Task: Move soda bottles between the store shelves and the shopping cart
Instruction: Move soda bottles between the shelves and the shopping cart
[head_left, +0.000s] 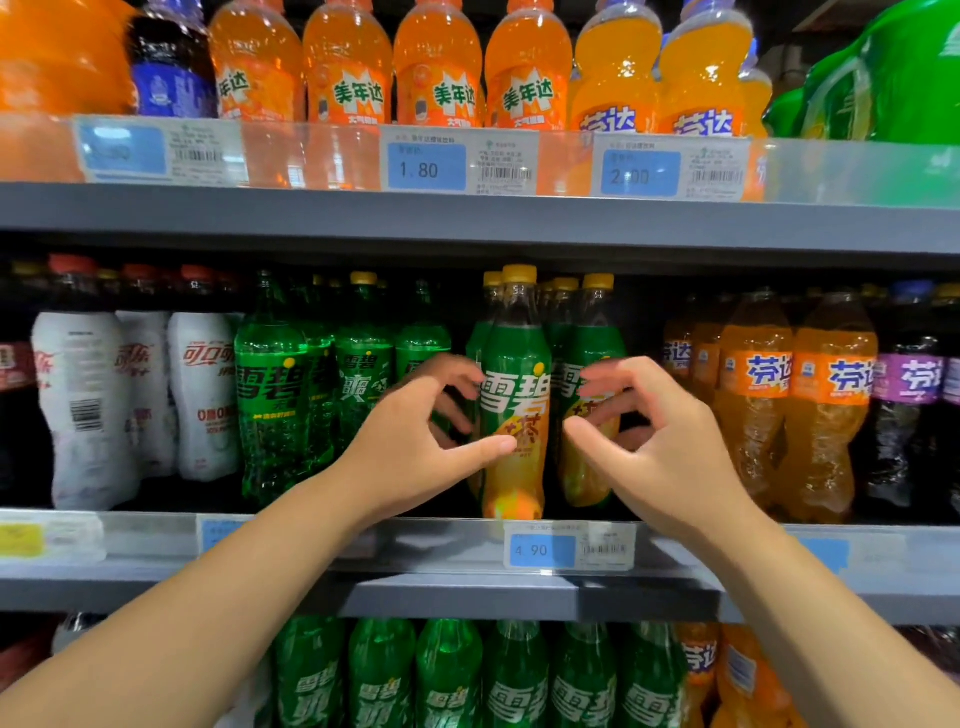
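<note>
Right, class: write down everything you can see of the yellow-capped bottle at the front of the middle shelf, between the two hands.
The yellow-capped bottle stands upright at the front of the middle shelf, above the 4.90 price tag. Clear plastic, green wrap with white characters, orange-yellow below. The left hand lays its thumb tip on the lower front; a grip cannot be confirmed. The right hand is beside it, apart.

The bottle (514, 395) stands at the shelf (467, 597) front, between the left hand (415, 447) and right hand (654, 441), above a price tag (569, 548).
</note>
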